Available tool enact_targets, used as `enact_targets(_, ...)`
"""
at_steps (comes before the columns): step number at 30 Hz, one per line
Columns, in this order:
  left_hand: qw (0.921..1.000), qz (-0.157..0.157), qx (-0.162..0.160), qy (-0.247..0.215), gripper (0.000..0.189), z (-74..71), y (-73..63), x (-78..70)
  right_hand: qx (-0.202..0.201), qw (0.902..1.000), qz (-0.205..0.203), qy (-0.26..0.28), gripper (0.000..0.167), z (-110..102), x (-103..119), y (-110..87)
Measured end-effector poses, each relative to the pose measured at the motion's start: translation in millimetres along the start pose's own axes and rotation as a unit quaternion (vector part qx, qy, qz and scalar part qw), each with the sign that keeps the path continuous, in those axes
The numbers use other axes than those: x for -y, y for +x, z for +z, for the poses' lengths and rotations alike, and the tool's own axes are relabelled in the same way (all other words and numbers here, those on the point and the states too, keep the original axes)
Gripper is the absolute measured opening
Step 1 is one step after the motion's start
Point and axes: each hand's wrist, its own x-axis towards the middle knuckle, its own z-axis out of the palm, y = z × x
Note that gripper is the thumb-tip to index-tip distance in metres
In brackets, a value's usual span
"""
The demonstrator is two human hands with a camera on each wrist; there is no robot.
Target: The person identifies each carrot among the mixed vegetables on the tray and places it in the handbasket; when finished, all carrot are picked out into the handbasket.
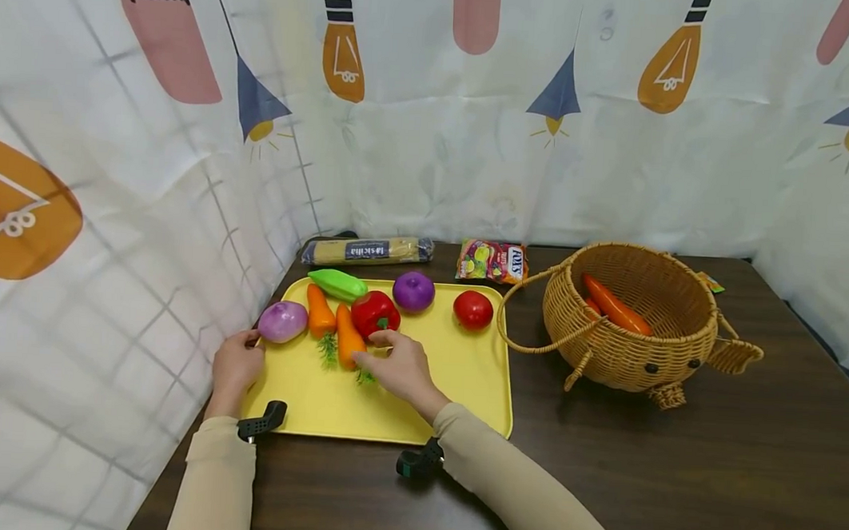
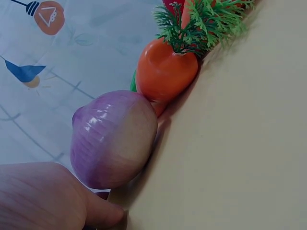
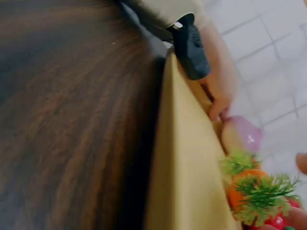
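Note:
On the yellow tray (image 1: 461, 395) lie toy vegetables. My left hand (image 1: 237, 369) grips the tray's left rim, right beside a purple onion (image 1: 282, 322); in the left wrist view, its thumb lies over the edge below the onion (image 2: 112, 139). My right hand (image 1: 401, 368) is over the front carrot (image 1: 349, 337) and a red bell pepper (image 1: 375, 314), thumb and fingers apart. Whether it touches either is unclear. Another carrot (image 1: 319, 311) lies left of these. In the right wrist view, parted fingertips (image 3: 301, 163) show near the carrot greens (image 3: 261, 196).
A green vegetable (image 1: 338, 284), a round purple one (image 1: 413, 292) and a tomato (image 1: 473, 310) sit toward the tray's back. Behind are a pasta packet (image 1: 367, 251) and a candy bag (image 1: 493, 261). At right stands a wicker basket (image 1: 621, 367) with orange-red vegetables (image 1: 615, 305) inside.

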Motion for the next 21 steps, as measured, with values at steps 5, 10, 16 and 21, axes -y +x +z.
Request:
enact_targets(5, 1.0, 0.003, 0.0, 0.003, 0.044, -0.2, 0.3, 0.0, -0.024, 0.9994, -0.016, -0.021, 0.055, 14.0, 3.9, 1.4)
enact_targets(10, 1.0, 0.006, 0.0, 0.005, 0.044, -1.0, 0.7, -0.2, -0.051, 0.9968, -0.017, -0.059, 0.054, 24.9, 7.6, 4.9)
enact_targets(16, 1.0, 0.002, -0.004, 0.006, 0.044, -0.4, 0.1, -0.2, -0.066, 0.9913, -0.012, -0.113, 0.059, 32.9, 7.9, 9.0)
enact_targets(21, 1.0, 0.003, -0.007, 0.006, 0.044, 0.5, 0.1, 0.5, -0.074, 0.9867, -0.007, -0.145, 0.066, 37.0, 6.5, 13.0)
